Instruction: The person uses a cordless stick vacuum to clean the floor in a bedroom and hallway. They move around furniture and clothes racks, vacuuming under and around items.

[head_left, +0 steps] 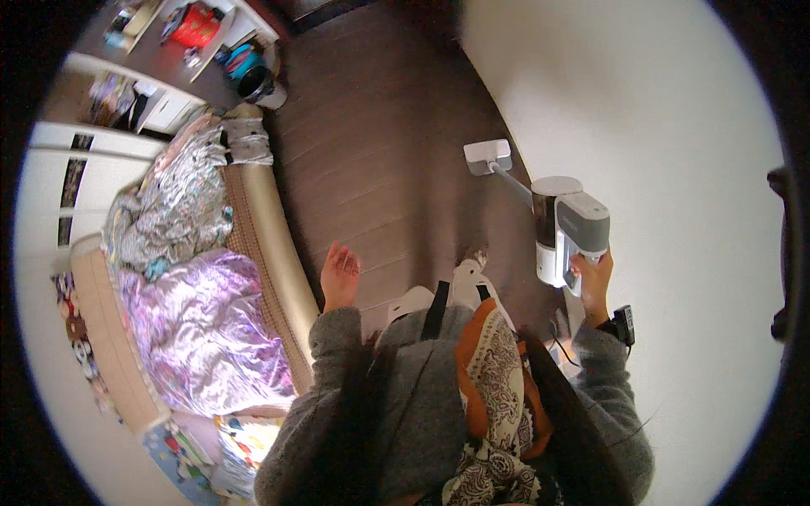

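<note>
My right hand (594,278) is wrapped round the handle of a white and grey cordless stick vacuum cleaner (582,218). From its body a thin grey tube runs forward and left to a white floor head (488,157), which rests on the brown floor beside the wall. The fingers' far side is hidden behind the handle. My left hand (341,274) hangs free near the bed's edge, its fingers loosely bent and holding nothing.
To the left, a bed (283,253) carries a rumpled purple cover (207,329) and a silvery blanket (173,211). A waste bin (263,88) stands past its far end, beside shelves with assorted things. A pale wall (692,211) runs along my right.
</note>
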